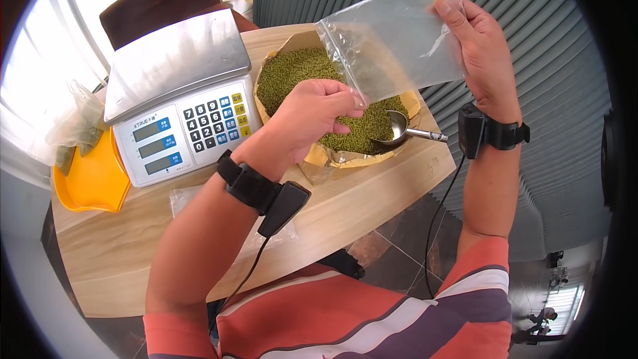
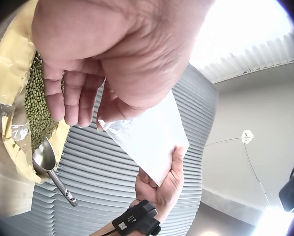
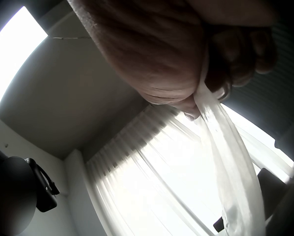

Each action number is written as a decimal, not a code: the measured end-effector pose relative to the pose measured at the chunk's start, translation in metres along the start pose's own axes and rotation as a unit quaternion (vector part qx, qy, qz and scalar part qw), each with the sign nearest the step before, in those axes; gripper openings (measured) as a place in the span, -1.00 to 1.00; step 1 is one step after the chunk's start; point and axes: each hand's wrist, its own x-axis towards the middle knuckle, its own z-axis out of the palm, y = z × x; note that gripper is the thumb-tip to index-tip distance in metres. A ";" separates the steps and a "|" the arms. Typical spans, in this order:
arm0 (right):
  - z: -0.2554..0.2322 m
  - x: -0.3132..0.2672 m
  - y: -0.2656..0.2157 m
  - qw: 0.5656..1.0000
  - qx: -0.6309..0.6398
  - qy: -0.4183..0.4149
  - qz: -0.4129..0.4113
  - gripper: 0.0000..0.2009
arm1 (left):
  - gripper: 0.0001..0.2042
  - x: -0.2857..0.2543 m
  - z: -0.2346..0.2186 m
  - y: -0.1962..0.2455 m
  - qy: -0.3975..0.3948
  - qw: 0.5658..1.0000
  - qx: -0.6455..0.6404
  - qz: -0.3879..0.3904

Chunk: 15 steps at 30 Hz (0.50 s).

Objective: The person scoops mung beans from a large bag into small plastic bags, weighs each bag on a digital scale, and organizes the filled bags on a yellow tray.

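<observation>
A clear plastic bag point(image 1: 399, 33) is stretched above a paper sack point(image 1: 345, 158) of green beans point(image 1: 292, 73). My left hand point(image 1: 312, 116) pinches one corner of the bag's zip edge between thumb and forefinger, its other fingers loosely bent. At the opposite end, my right hand point(image 1: 482, 46) grips the bag with the thumb on top. A metal scoop point(image 1: 399, 129) lies in the beans, its handle over the sack's rim. In the left wrist view the bag point(image 2: 147, 132) hangs between both hands; in the right wrist view it point(image 3: 230, 167) trails from my right fingers.
A weighing scale point(image 1: 186, 126) stands left of the sack on the wooden table point(image 1: 345, 206). Beyond it sit an orange tray point(image 1: 93, 179) and a plastic bag point(image 1: 83, 119). Another clear bag point(image 1: 286, 234) lies flat near the front edge. A brown chair point(image 1: 159, 0) is behind.
</observation>
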 end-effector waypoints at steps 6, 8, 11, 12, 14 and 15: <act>0.002 0.000 0.002 1.000 -0.013 -0.003 -0.002 -0.67 | -0.80 0.008 0.000 -0.004 0.029 0.999 0.019 -0.009; 0.001 -0.001 0.001 1.000 -0.011 -0.005 0.001 -0.67 | -0.78 0.011 -0.003 -0.008 0.033 0.997 0.068 0.005; 0.005 -0.004 -0.002 1.000 -0.008 0.010 0.000 -0.66 | -0.76 0.008 -0.001 -0.006 0.016 0.996 -0.053 0.076; 0.007 -0.006 -0.004 1.000 -0.008 0.010 0.000 -0.66 | -0.76 0.006 0.000 -0.003 0.017 0.996 -0.053 0.076; 0.011 -0.009 -0.007 1.000 -0.015 0.018 0.010 -0.66 | -0.74 0.000 0.003 0.011 0.061 0.990 -0.110 0.062; 0.013 -0.010 -0.007 1.000 -0.014 0.016 0.009 -0.66 | -0.74 0.000 0.001 0.013 0.063 0.990 -0.110 0.063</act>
